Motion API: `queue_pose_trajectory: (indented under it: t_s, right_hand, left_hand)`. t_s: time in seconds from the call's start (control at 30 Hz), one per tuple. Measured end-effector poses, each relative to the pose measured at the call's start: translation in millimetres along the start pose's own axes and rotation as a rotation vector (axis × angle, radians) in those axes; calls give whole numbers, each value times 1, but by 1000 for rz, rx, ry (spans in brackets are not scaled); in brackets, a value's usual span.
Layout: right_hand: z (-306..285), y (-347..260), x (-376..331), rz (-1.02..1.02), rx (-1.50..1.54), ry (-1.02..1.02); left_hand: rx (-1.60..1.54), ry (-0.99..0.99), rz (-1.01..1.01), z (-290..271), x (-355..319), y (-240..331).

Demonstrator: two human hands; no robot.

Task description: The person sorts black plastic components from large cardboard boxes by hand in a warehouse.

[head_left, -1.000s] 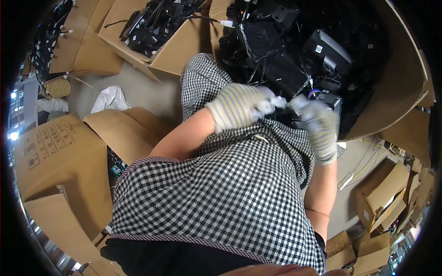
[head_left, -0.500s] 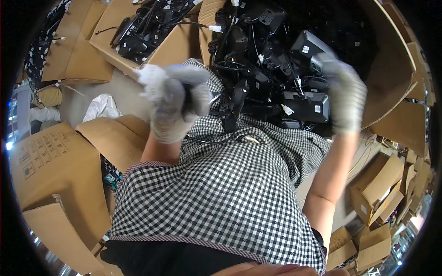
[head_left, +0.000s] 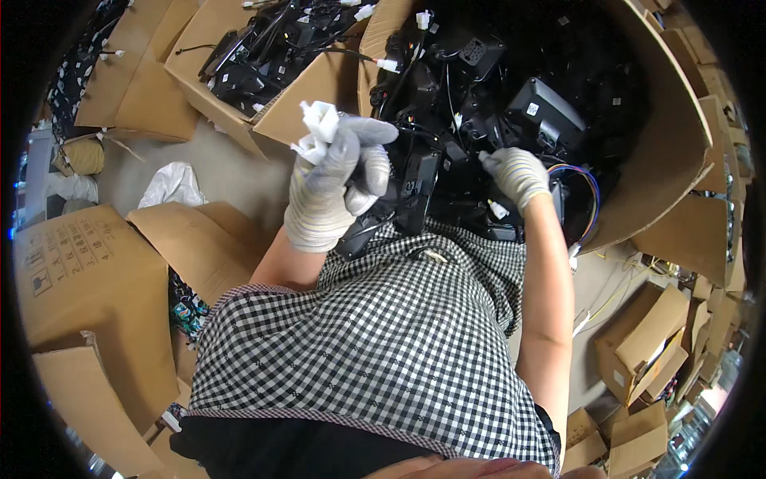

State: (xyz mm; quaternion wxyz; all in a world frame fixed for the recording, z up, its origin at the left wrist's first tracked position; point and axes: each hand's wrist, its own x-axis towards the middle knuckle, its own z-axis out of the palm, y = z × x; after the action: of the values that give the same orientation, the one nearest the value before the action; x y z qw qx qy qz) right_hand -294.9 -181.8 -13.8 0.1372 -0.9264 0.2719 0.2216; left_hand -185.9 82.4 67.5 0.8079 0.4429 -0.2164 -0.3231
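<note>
My left hand (head_left: 339, 184), in a pale striped knit glove with grey-coated fingers, is closed around white plastic connectors (head_left: 321, 121) that stick up beside the thumb. What else lies in its palm is hidden. My right hand (head_left: 517, 176), gloved alike, is down among black plastic units with cables. Its fingers are curled together, and what they grip cannot be made out. A bundle of red, blue and yellow wires (head_left: 597, 195) loops out beside the right wrist. Close by lie a black unit with a white label (head_left: 546, 110) and a small white connector (head_left: 497, 209).
The large cardboard box (head_left: 678, 180) in front of me holds many black units. A second carton (head_left: 219, 104) with similar parts stands at its left. Another closed-sided carton (head_left: 96, 295) is at my left, and open cartons (head_left: 638, 343) stand at the right. A white bag (head_left: 174, 185) lies on the floor.
My right hand has moved left and settled among the black units; the coloured wires now show beside its wrist. My left hand has shifted slightly right, its white connectors now sharply visible.
</note>
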Motion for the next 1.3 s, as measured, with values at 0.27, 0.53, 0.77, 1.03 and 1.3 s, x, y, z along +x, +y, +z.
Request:
queue_pose_trajectory:
  t_s: [0.27,0.53,0.77,1.03,1.3]
  right_hand:
    - [-64,-2,-68,-146,927,598]
    - [-72,-18,-95,-373,940,1203]
    - [43,-55,-35,-666,-67,748]
    - [98,-52,-24,-585,-15,606]
    - [64,-71,-50,-416,395,407]
  left_hand:
    - [9,39,-142,-2,-2,2]
    - [75,44,-219,16,1,-1]
    - [610,-11,159,21,25,-53]
    - [137,-5,41,29,45,-64]
    - [-35,-275,-304,9,39,-90]
